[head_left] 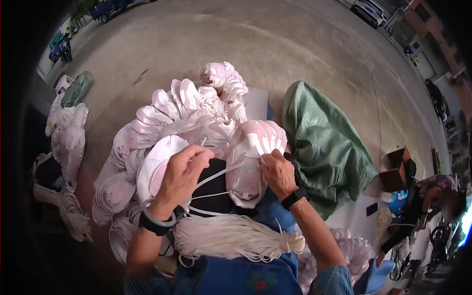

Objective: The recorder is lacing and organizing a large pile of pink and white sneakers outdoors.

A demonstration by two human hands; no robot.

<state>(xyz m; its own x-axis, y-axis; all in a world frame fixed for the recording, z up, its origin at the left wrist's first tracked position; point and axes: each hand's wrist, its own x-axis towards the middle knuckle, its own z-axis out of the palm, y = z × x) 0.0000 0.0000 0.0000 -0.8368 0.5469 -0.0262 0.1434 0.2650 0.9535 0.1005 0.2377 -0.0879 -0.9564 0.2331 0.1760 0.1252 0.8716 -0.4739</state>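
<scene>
Far on the left, a heap of white and pink shoe tops (pixel 66 142) by a dark bag. Next, a big pile of shoe tops (pixel 162 118) stacked in rows on the ground, maybe finished, though hard to tell from up here. Then the left hand (pixel 182 172), curled shut, pinching a white lace (pixel 216 176) and pulling it tight. Under both hands, a thick bundle of laces (pixel 231 238) across a blue lap, so plenty left to thread. Right beside it, one pink and white shoe top (pixel 250 164) held up in the middle. Gripping its edge, the right hand (pixel 278 172), fingers closed on it. Further right, a green sack (pixel 327 147), then another person (pixel 427 201) sitting low.
</scene>
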